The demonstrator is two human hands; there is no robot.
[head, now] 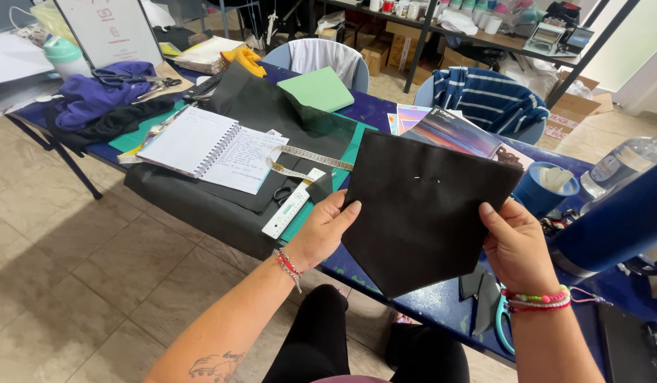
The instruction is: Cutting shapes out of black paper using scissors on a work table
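- Holding a black fabric piece [424,213] up over the near edge of the desk [385,113], one hand on each side edge, its lower corner pointing down toward the lap.
- Left hand [321,230]: closed on the left edge of the fabric piece, thumb lying over the front face, fingers hidden behind; beaded bracelet at the wrist.
- Right hand [516,245]: clamped on the right edge, thumb on the front, fingers curled behind.
- Best handled, by judgement, with both pinches kept close to the edges and pulled gently apart, so the cloth stays flat and the two small light marks near its top stay readable.
- Lying left on the desk: open spiral notebook [211,149] over more black cloth [272,106], a tape measure [307,157] and a white ruler [289,208] just beside it.
- Sitting behind the fabric piece: a glossy magazine [452,131]; further right, a blue cup [545,191] near the desk's right end.
- Resting below the right wrist at the near edge: teal-handled scissors [502,323].
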